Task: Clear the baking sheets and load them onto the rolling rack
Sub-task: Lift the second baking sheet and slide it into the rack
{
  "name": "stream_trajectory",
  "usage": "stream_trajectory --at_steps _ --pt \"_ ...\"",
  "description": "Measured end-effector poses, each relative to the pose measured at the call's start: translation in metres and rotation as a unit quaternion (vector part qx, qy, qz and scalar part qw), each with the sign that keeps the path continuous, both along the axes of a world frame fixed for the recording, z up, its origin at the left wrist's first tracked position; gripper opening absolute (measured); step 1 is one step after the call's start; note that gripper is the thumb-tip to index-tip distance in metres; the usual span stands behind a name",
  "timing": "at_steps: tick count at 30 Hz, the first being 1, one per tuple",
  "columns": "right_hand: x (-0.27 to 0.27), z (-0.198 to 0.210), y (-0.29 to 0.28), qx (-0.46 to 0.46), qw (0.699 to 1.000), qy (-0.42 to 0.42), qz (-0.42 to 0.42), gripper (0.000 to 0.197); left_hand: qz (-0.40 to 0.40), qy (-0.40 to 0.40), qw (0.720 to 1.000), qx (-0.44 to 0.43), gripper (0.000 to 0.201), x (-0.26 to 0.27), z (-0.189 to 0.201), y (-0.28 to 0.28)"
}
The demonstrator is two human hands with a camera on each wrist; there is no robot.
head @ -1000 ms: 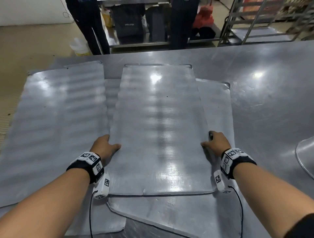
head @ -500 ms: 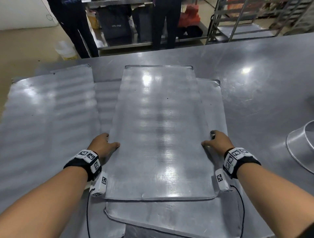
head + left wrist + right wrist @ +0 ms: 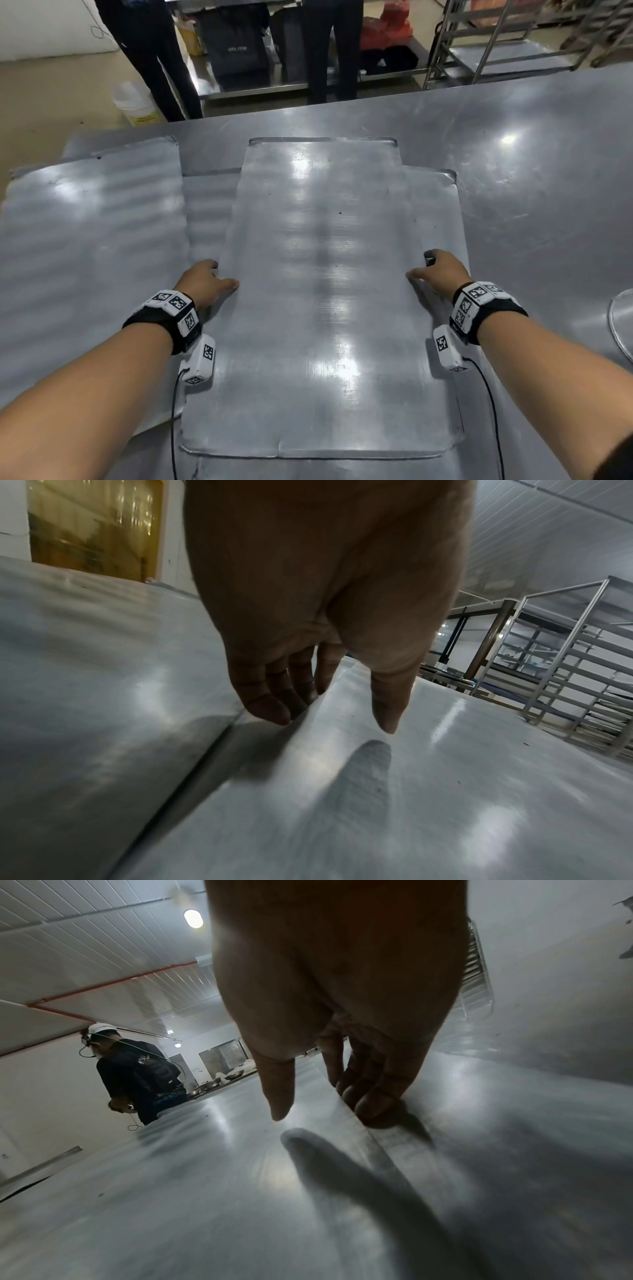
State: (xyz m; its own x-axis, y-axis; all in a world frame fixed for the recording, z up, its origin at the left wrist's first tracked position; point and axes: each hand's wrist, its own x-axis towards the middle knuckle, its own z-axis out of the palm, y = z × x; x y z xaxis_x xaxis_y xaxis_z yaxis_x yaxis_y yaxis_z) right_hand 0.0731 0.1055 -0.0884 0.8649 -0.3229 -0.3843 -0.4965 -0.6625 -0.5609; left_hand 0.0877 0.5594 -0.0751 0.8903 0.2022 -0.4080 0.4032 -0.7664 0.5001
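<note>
Baking sheet (image 3: 318,291) on top sits gripped at both long edges: left hand (image 3: 205,282) and right hand (image 3: 440,274) curl fingers under, thumbs above. Lift evenly and keep it level so it clears the sheets beneath.

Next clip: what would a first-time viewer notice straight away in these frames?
First, the top baking sheet, lying centre on overlapping sheets across the steel table. Next, the left hand and right hand at its two long edges, thumbs over the surface and fingers down at the edges; whether the grip has closed is unclear. Beyond the table's far right corner stands the rolling rack.
</note>
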Motion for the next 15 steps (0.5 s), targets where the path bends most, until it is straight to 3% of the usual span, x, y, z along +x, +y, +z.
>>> stream_trajectory --at_steps 7,15 --pt "0.029 -0.004 -0.005 0.007 1.0 -0.003 0.005 0.068 0.01 -0.023 0.999 -0.029 0.038 0.039 -0.008 -0.003" --pt "0.037 -0.005 -0.014 0.052 0.998 0.0 -0.023 0.075 0.03 -0.038 0.997 -0.06 0.036 0.048 -0.014 -0.006"
